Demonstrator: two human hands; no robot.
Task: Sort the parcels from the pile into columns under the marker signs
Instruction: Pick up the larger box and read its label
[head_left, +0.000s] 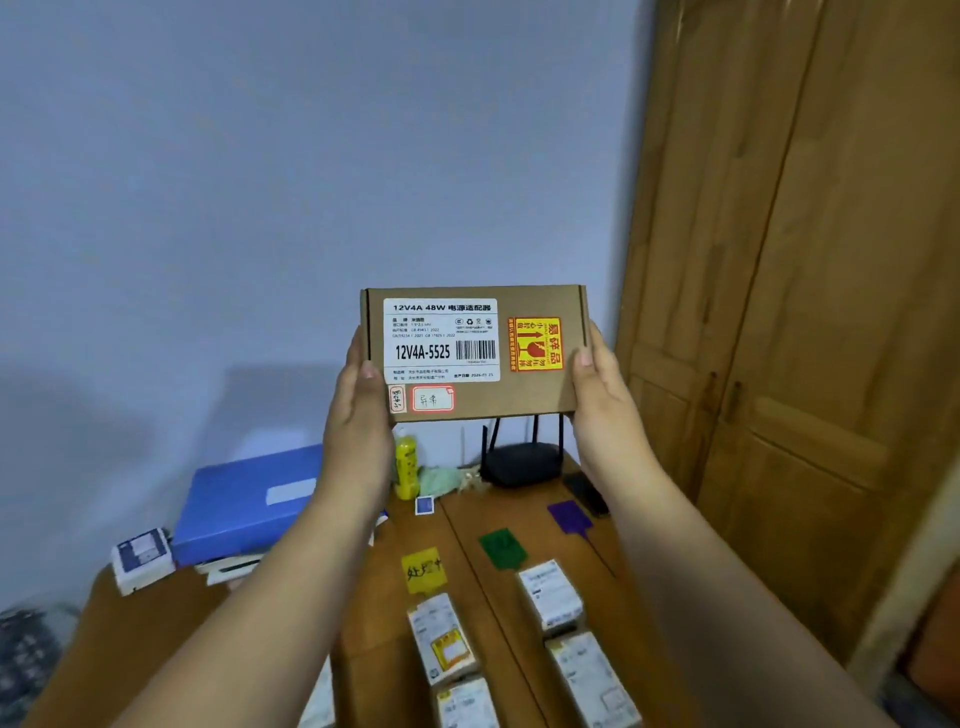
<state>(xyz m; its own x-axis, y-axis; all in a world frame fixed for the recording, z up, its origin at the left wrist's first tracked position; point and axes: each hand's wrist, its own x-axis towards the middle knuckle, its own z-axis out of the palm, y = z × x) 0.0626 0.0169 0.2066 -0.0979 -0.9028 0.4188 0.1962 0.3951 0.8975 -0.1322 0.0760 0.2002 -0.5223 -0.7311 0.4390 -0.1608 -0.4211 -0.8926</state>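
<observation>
I hold a flat brown cardboard parcel up in front of me, its labelled face toward the camera, with a white barcode label, a yellow-red fragile sticker and a small red-framed sticker. My left hand grips its left edge and my right hand grips its right edge. Below on the wooden table lie the marker signs: yellow, green, purple and a small blue one. White parcels lie in a column under the yellow sign, others under the green.
A blue box sits on stacked items at the table's left, with a small white box beside it. At the back stand a yellow bottle, a black router and a dark phone. Wooden doors close off the right side.
</observation>
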